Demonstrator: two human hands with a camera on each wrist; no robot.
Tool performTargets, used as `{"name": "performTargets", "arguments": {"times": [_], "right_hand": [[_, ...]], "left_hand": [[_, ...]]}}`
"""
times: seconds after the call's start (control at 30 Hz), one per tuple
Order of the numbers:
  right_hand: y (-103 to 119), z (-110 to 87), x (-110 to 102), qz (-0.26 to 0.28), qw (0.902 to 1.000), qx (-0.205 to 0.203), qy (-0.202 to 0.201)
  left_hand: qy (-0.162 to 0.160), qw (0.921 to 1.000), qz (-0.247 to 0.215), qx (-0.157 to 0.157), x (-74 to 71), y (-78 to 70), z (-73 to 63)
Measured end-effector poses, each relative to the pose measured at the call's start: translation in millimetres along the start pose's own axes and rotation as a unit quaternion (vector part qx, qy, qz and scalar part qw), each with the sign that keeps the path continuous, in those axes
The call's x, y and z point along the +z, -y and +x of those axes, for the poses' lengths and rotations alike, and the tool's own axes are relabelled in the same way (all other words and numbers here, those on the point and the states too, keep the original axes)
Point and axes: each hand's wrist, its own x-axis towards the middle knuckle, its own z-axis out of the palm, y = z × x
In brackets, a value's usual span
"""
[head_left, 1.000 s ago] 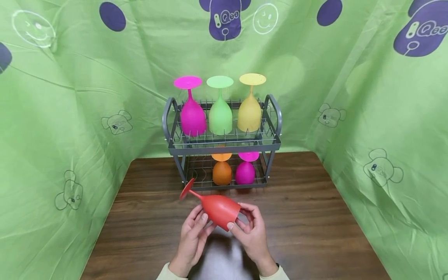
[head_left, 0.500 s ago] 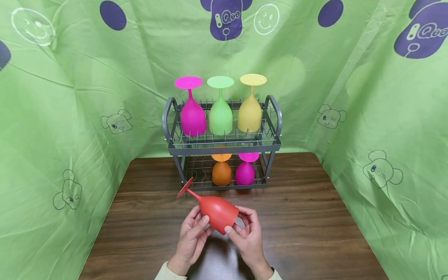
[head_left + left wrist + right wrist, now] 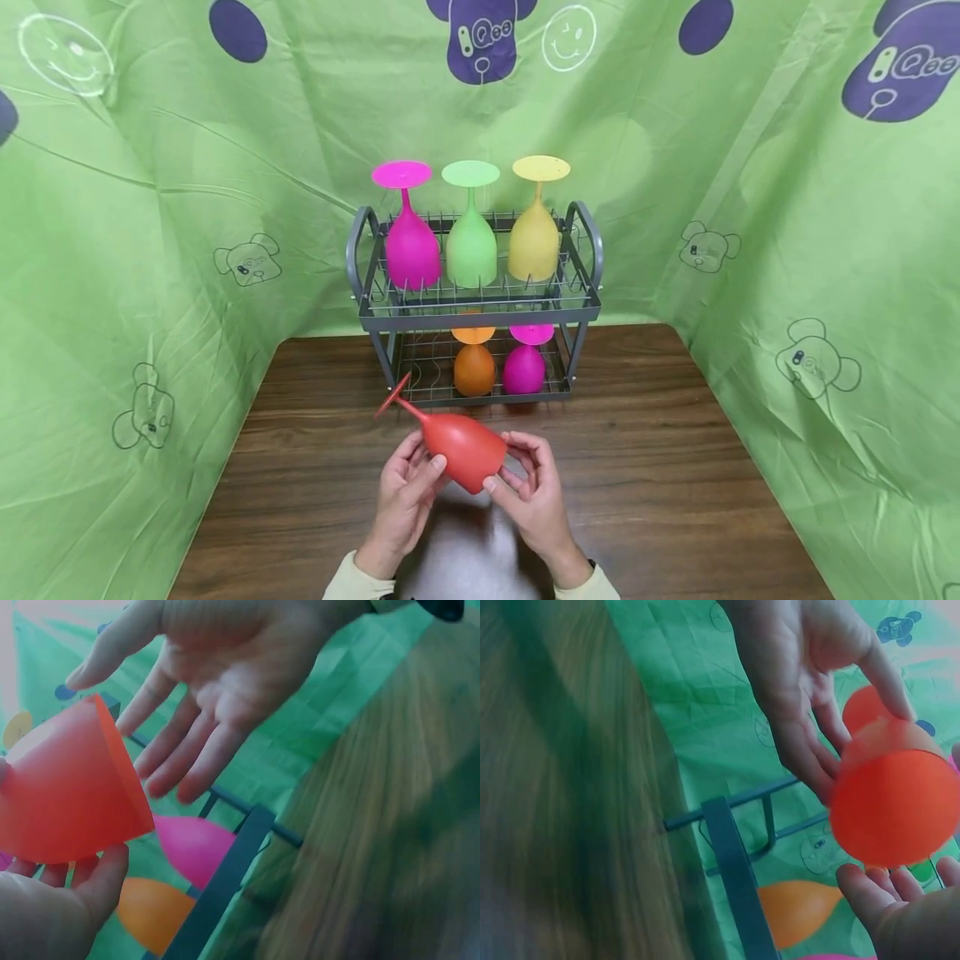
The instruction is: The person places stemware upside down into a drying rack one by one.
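Note:
A red wine glass (image 3: pixel 463 452) is held above the table, tilted with its foot toward the upper left and its rim toward the lower right. My left hand (image 3: pixel 405 497) grips the bowl near the stem, thumb on top and fingers beneath. At the rim is my right hand (image 3: pixel 531 498), its thumb on the near edge and its index finger at the far edge. In the left wrist view, the other fingers of the right hand (image 3: pixel 232 682) spread past the rim. The right wrist view looks toward the open mouth of the red wine glass (image 3: pixel 896 810).
Behind the hands stands a dark two-tier dish rack (image 3: pixel 480 320). Upside down on top are a pink glass (image 3: pixel 412 250), a green glass (image 3: pixel 472 248) and a yellow glass (image 3: pixel 534 246). Below are an orange glass (image 3: pixel 474 372) and another pink glass (image 3: pixel 524 370). Green cloth surrounds the wooden table (image 3: pixel 660 467).
Both hands have shifted slightly left with the red wine glass, and its foot has moved left and a little up. Their hold looks alike throughout. The rack and its glasses stay put.

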Motion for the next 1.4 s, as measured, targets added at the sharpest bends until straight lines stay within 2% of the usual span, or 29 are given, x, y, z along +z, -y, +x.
{"name": "performTargets", "arguments": {"times": [0.1,0.2,0.37,0.57,0.7,0.8,0.93,1.07,1.17,1.3,1.4], "right_hand": [[3,5.2,-8,-0.02,0.9997,-0.013,0.005],[9,11.6,-15,-0.034,0.9989,-0.029,0.015],[23,23.0,-25,-0.069,0.9959,-0.052,0.024],[50,43.6,-38,-0.129,0.9895,-0.065,0.001],[77,63.7,-47,-0.17,0.982,-0.079,-0.02],[98,80.4,-53,-0.203,0.9741,-0.095,-0.03],[128,102.5,-63,-0.251,0.9611,-0.112,-0.031],[153,125.0,-72,-0.294,0.9471,-0.124,-0.037],[166,141.6,-77,-0.318,0.9387,-0.127,-0.04],[173,162.3,-83,-0.341,0.9315,-0.121,-0.036],[174,175.2,-87,-0.346,0.9308,-0.113,-0.031]], "left_hand": [[-0.035,0.9984,0.043,0.015,-2.0,-3.5,4.9],[-0.078,0.9901,0.114,0.025,-7.1,-7.6,11.4],[-0.126,0.962,0.238,0.046,-16.5,-15.8,24.1],[-0.136,0.9295,0.334,0.078,-26.1,-23.4,42.1],[-0.125,0.9188,0.365,0.081,-33.0,-26.3,53.2],[-0.122,0.9155,0.374,0.085,-37.9,-26.3,61.8],[-0.132,0.9103,0.382,0.09,-40.3,-25.0,74.7],[-0.139,0.899,0.403,0.101,-46.0,-23.8,89.8],[-0.141,0.8912,0.417,0.11,-47.1,-25.1,99.8],[-0.141,0.8873,0.423,0.117,-45.7,-25.2,111.2],[-0.152,0.8829,0.429,0.114,-45.0,-23.6,117.8]]}}
